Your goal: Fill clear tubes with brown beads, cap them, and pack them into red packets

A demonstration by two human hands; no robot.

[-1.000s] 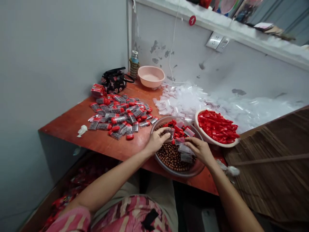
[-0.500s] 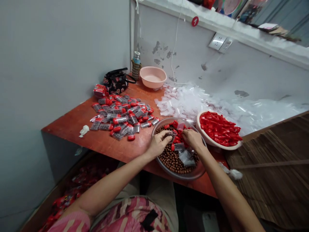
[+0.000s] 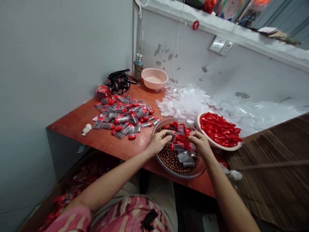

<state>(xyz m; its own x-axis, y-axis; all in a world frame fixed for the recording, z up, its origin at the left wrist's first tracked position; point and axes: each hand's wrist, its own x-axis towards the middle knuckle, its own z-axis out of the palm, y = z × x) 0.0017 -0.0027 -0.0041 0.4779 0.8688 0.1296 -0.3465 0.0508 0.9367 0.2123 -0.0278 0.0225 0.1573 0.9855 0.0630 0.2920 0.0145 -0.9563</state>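
Observation:
My left hand (image 3: 158,142) is closed on a small clear plastic case (image 3: 172,138) over the left side of a wide bowl. Between the thumb and fingers of my right hand (image 3: 200,141) is a red plastic cap (image 3: 187,132). Below both hands, the bowl (image 3: 166,171) holds many round brown beads (image 3: 170,158). More red caps and several clear cases (image 3: 184,156) lie on top of the beads. Whether the case in my left hand contains anything is hard to make out.
Red-capped clear cases filled with dark beads (image 3: 122,120) lie heaped on the table's left. A bowl of red caps (image 3: 218,131) stands at right, before a pile of clear cases (image 3: 185,100). A pink basin (image 3: 154,84), bag (image 3: 118,83) and cardboard (image 3: 277,167) are nearby.
My right hand has risen out of the caps in the bowl and moved slightly right, now with a red cap in its fingers. My left hand keeps the clear case in nearly the same place.

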